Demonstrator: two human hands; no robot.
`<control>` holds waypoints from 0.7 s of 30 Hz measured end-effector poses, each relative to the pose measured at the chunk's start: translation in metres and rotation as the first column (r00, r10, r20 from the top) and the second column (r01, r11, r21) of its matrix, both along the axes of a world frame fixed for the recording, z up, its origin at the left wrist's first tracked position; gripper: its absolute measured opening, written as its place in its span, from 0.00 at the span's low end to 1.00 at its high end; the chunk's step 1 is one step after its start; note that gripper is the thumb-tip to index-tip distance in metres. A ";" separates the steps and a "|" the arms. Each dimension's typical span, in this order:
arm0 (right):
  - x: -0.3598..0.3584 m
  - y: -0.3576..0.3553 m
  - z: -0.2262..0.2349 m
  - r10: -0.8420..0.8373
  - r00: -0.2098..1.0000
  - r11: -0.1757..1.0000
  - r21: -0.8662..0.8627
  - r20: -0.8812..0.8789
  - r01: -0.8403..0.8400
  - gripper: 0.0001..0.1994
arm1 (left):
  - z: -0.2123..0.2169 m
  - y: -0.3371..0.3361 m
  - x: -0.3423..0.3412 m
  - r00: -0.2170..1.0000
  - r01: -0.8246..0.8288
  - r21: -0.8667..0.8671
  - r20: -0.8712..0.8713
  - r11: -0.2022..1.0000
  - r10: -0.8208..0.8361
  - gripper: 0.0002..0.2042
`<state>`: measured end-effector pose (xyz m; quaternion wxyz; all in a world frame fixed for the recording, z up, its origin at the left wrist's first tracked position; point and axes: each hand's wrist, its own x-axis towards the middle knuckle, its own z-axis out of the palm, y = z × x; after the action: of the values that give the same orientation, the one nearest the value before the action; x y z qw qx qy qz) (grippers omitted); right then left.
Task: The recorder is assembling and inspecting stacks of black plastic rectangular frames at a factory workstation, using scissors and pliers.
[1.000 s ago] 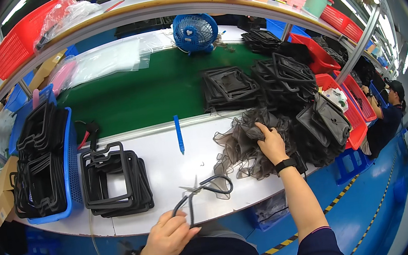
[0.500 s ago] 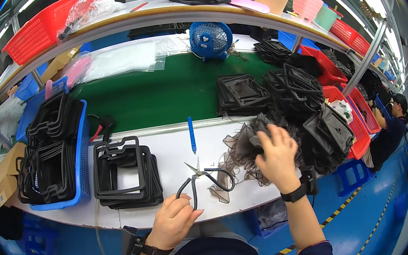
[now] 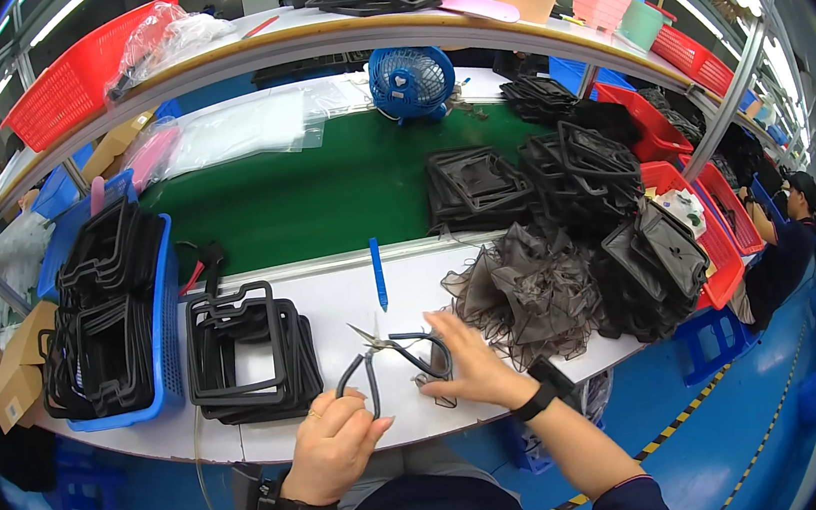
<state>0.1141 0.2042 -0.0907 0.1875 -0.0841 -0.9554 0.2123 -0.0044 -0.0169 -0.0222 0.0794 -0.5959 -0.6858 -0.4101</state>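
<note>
My left hand is closed around one black handle of a pair of scissors, whose pointed blades stand apart and point away from me. Beside the other handle loop, my right hand has its thumb and fingers spread; I see no grip on the loop. A scrap of dark mesh lies under that hand. Just beyond it is a crumpled heap of sheer dark mesh cloth. A slim blue pen-like stick lies past the blade tips. Stacked black frames stand left of my left hand.
A blue basket full of black frames stands at left. Mesh-covered frames are piled at right, near red bins. A blue fan stands on the far side, under a shelf. A person sits at right.
My right hand has drawn back from the mesh heap, leftward and nearer me, to the scissors. The left hand and scissors have shifted slightly left in the picture.
</note>
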 end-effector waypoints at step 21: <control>0.023 0.065 0.012 -0.658 0.748 0.679 0.495 0.083 0.543 0.49 | -0.059 0.102 -0.008 0.963 -0.254 0.090 0.121 0.963 0.242 0.10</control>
<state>0.1368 0.2690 -0.0788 0.1371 -0.3772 -0.9109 -0.0960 -0.0129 0.0851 -0.0809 0.1239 -0.4769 -0.7359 -0.4644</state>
